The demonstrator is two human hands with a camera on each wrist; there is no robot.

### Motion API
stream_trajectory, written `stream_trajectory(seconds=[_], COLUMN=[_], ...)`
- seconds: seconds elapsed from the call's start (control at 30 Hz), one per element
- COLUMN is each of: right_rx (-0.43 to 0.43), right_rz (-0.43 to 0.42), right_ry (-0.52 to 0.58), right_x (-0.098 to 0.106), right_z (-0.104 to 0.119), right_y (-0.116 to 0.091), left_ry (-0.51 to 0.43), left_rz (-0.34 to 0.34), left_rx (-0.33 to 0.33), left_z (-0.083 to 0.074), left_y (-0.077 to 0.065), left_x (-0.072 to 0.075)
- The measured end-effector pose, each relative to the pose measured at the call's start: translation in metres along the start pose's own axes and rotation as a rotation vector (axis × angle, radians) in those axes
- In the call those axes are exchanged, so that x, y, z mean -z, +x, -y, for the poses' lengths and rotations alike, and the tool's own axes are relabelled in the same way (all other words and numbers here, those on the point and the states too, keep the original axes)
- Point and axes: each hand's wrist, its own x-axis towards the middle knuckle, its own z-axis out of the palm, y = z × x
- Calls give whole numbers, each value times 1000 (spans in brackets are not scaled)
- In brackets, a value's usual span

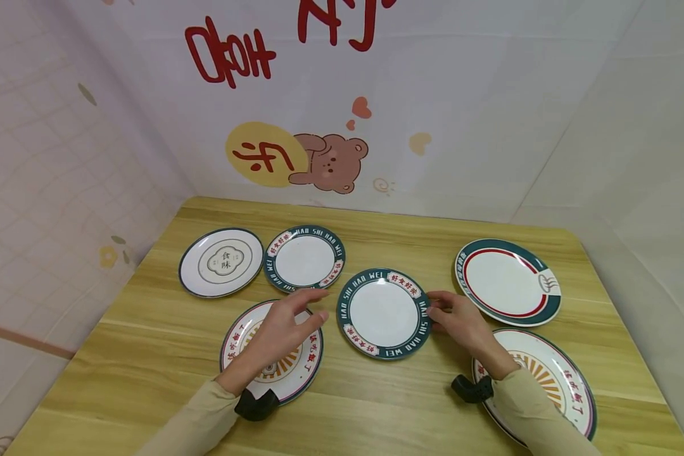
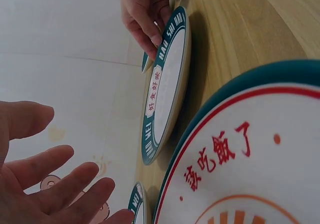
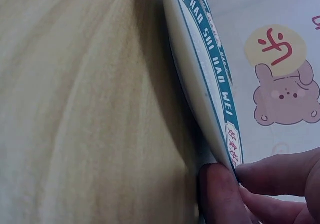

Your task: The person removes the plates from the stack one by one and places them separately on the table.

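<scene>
A small white plate (image 1: pixel 384 313) with a green lettered rim lies at the middle of the table. My right hand (image 1: pixel 462 323) pinches its right edge; in the right wrist view, the thumb (image 3: pixel 222 191) is under the rim and a finger is on top. My left hand (image 1: pixel 282 332) hovers over a plate with an orange sunburst (image 1: pixel 313 351), fingers spread and holding nothing, a little left of the small plate. In the left wrist view, those fingers (image 2: pixel 75 194) are loosely extended, apart from any plate.
A matching green-rimmed plate (image 1: pixel 304 261) and a thin-rimmed plate (image 1: pixel 222 263) stand at the back left. On the right are a green-and-red-rimmed oval plate (image 1: pixel 504 278) and another sunburst plate (image 1: pixel 570 380), partly under my right forearm. A printed cloth wall (image 1: pixel 462 126) rises behind the table.
</scene>
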Motion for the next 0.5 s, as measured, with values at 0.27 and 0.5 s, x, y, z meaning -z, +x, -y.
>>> stream_trajectory(seconds=[0.27, 0.5], right_rx=[-32, -52], right_rz=[20, 33], right_ry=[44, 103], right_x=[2, 5], right_z=[2, 3], right_y=[5, 4], left_ry=[-70, -94], left_rz=[39, 4], left_rx=[21, 19], left_z=[-3, 0], left_y=[6, 9], left_x=[-6, -7])
